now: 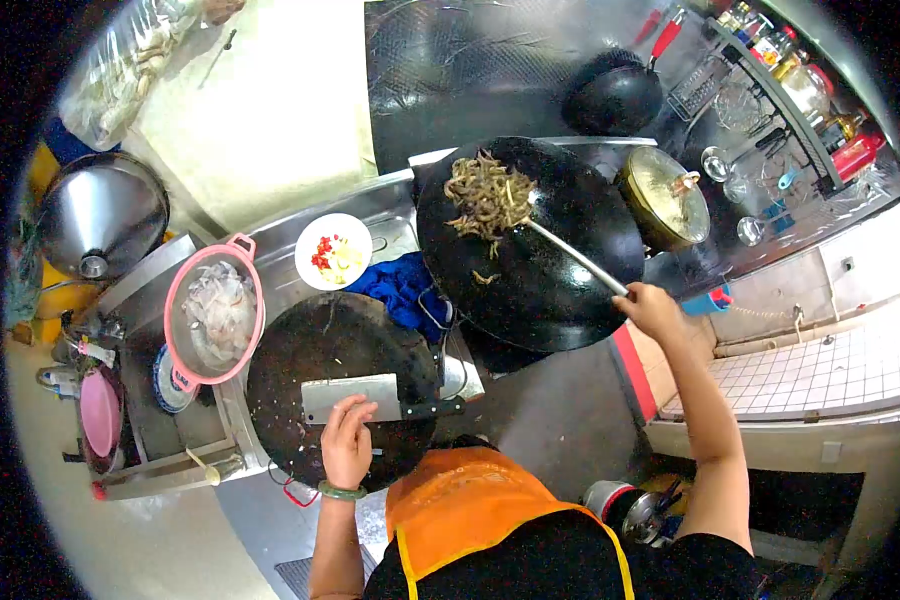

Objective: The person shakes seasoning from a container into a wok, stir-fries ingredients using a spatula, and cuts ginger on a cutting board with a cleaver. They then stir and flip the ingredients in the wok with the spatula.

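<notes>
My right hand [652, 311] is closed round the end of a long metal handle, that of a wok spatula [580, 256]. Its head is hidden among brown shredded food [489, 198] on the upper left side of a big black wok [560, 300]. Over a round dark chopping board [300, 340] hovers or rests my left hand [348, 440], fingers loosely bent and holding nothing. The fingertips overlap the lower edge of a cleaver [355, 396] lying flat on the board; whether they touch it I cannot tell.
A white plate [310, 262] with chopped red and pale pieces and a blue cloth [398, 290] lie beyond the board. Left stands a pink colander [173, 320] of pale sliced food. Right of the wok is a lidded pot [664, 195]; a rack [785, 105] holds bottles and utensils.
</notes>
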A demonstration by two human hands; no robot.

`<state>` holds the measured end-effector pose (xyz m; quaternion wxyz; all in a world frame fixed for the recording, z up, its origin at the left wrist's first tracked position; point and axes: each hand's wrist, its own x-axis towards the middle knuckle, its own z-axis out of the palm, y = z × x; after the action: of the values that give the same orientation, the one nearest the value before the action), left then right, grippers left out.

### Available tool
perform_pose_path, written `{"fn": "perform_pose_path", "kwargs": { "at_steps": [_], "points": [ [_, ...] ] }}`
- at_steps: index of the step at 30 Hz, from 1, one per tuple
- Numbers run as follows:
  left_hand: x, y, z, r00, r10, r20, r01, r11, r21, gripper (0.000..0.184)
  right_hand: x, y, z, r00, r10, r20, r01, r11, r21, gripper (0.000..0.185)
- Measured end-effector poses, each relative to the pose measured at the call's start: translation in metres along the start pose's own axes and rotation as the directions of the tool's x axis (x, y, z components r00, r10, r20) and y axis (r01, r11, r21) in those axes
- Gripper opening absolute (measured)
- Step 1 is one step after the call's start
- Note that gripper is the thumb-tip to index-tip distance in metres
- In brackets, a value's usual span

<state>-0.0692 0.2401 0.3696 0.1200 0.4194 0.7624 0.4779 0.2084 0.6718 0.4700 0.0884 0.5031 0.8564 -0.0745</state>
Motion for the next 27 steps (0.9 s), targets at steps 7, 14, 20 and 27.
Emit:
{"fn": "perform_pose_path", "kwargs": {
  "at_steps": [7,14,20,27],
  "points": [
    [0.002,0.004,0.011,1.0,0.013,-0.006,-0.013,0.999,-0.032,0.036,-0.049,0.014,-0.068,0.759,-0.339,-0.556,0.137,0.918,-0.372,0.034],
    [0.01,0.005,0.012,0.992,0.12,-0.021,-0.12,0.992,0.033,0.038,-0.053,0.028,-0.134,0.98,-0.127,-0.154,0.078,0.953,-0.291,0.039],
    [-0.01,0.003,-0.002,0.997,0.058,-0.057,-0.054,0.997,0.061,0.038,-0.028,0.012,-0.185,0.909,0.186,0.373,-0.074,0.953,-0.295,0.029],
    [-0.021,0.015,0.0,0.997,0.038,-0.06,-0.035,0.998,0.055,0.036,0.022,0.02,-0.023,0.995,-0.054,0.086,0.056,0.998,-0.023,0.05]
  ]
}}
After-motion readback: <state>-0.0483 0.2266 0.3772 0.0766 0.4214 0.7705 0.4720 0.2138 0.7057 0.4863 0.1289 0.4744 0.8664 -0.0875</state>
